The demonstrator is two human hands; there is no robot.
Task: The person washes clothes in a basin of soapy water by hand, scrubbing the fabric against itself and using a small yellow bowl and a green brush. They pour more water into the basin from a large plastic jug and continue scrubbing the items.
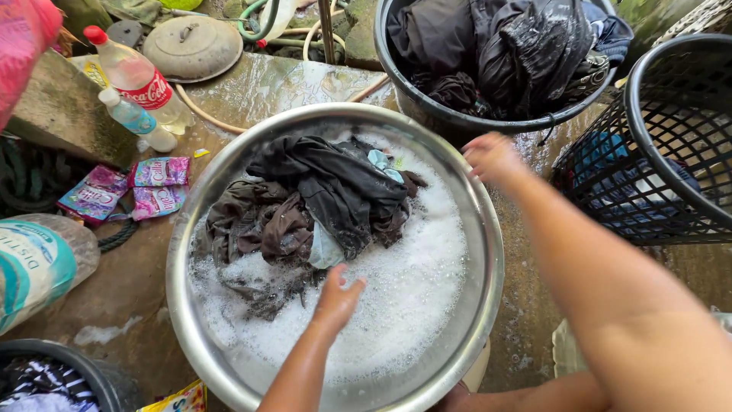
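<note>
Left of basin point(473, 229): 3 pink sachets point(156, 187) | 2 red-capped, blue-capped bottles point(137, 84)

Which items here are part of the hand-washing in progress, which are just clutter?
In use:
- left hand over the suds
- right hand at the basin rim
- steel basin of foam
- dark clothes soaking in it
- black tub of dark laundry

Lying about:
- two plastic bottles
- pink sachets
- round metal lid
- black mesh basket
- hose
</note>
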